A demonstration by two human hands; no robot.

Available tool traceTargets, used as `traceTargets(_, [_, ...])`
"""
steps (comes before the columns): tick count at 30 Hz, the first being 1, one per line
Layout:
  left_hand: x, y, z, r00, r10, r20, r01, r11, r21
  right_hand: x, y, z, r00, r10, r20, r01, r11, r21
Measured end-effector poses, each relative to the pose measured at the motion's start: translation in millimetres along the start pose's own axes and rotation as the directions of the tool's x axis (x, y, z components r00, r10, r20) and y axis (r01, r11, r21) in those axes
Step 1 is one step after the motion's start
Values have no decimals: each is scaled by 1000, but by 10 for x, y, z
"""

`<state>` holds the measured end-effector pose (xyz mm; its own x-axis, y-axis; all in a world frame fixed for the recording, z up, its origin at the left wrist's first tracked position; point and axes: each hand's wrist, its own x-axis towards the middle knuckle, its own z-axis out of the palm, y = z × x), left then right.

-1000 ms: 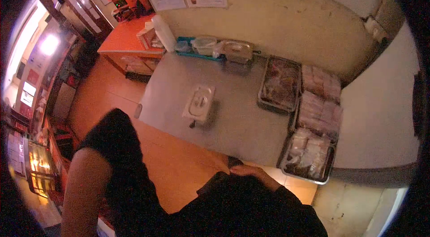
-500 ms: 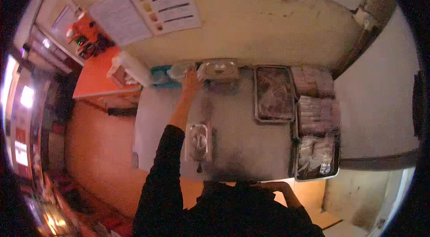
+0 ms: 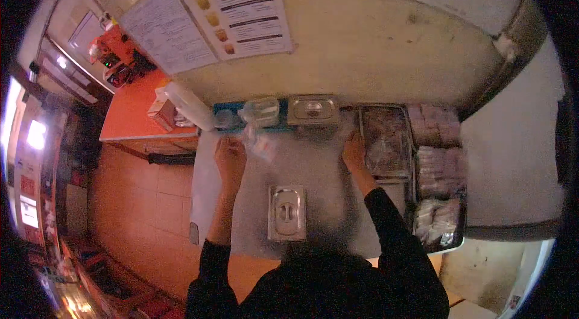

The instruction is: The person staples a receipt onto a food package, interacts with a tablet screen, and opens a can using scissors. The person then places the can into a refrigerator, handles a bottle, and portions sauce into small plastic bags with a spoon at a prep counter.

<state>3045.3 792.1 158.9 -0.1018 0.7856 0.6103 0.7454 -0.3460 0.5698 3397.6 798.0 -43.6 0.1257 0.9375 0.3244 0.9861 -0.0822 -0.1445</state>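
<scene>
Fingers on the left hand (image 3: pixel 231 153) were bent inward, their tips toward the wall; those on the right hand (image 3: pixel 354 153) were also curled and pointed away from the body. Blur hid whether either set pinched anything.

Beneath both sets of fingers lay the metal table (image 3: pixel 253 216). Stacked clear-wrapped packs (image 3: pixel 439 171) stood well to the right of the right fingers. Just beside those fingers, on their right, was the tray (image 3: pixel 385 138) of dark, film-covered contents, its long axis running from the person toward the wall. A lidded steel pan (image 3: pixel 286 213) sat nearer the body than the fingers and between the two hands, its long axis also aimed at the wall. Beyond the fingers, another steel container (image 3: pixel 313 110) lay with its long axis crosswise, and a clear tub (image 3: pixel 262 112) stood to its left. Just right of the left fingertips, perhaps touching them, was a piece of crumpled clear plastic (image 3: pixel 259 143), its long axis slanting from upper left toward the lower right, nearer end pointing rightward.
</scene>
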Motion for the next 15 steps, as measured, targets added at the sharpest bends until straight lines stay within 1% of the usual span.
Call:
traceTargets(1, [-96, -25, -71, 1000, -5, -10, 5, 1000, 8, -46, 5, 284, 995, 7, 96, 4, 993, -114])
traceTargets(2, [-204, -31, -133, 985, -166, 46, 166, 986, 13, -112, -43, 262, 989, 12, 145, 13, 985, -173])
traceTargets(3, [-312, -34, -160, 940, -325, 103, 325, 945, 23, -175, -94, 232, 981, 18, 195, 28, 973, -229])
traceTargets(4, [-411, -47, -147, 936, -335, 103, 335, 942, 24, -267, -212, -179, 988, -46, 144, 68, 985, -158])
traceTargets(5, [-539, -74, -107, 967, -197, 162, 196, 980, 26, -357, -275, -439, 990, -101, 95, 110, 990, -88])
traceTargets(6, [-698, -107, -73, 972, -56, 227, 54, 998, 19, -469, -254, -436, 989, -99, 114, 110, 990, -90])
traceTargets(7, [-872, -196, -1, 951, -68, 301, 63, 998, 24, -578, -245, -427, 988, -103, 112, 99, 994, 45])
traceTargets(8, [-1024, -285, 58, 947, -67, 315, 64, 998, 22, -660, -230, -421, 989, -102, 103, 83, 980, 179])
traceTargets(9, [-1146, -342, 110, 897, -162, 412, 176, 984, 2, -713, -190, -412, 990, -93, 108, 73, 982, 175])
traceTargets(10, [-1251, -384, 160, 829, -246, 501, 287, 958, -5, -739, -138, -407, 991, -83, 104, 47, 951, 304])
traceTargets(11, [-1345, -434, 196, 766, -375, 522, 475, 877, -68, -758, -98, -400, 992, -73, 98, 24, 903, 429])
traceTargets(12, [-1323, -381, 180, 767, -371, 523, 473, 878, -71, -733, -113, -403, 993, -69, 96, 22, 904, 427])
traceTargets(14, [-1255, -215, 99, 804, -249, 540, 276, 961, 32, -665, -202, -402, 997, 79, 11, -79, 954, 291])
traceTargets(15, [-1257, -181, 86, 806, -248, 537, 272, 962, 34, -687, -187, -158, 997, 79, 8, -77, 952, 295])
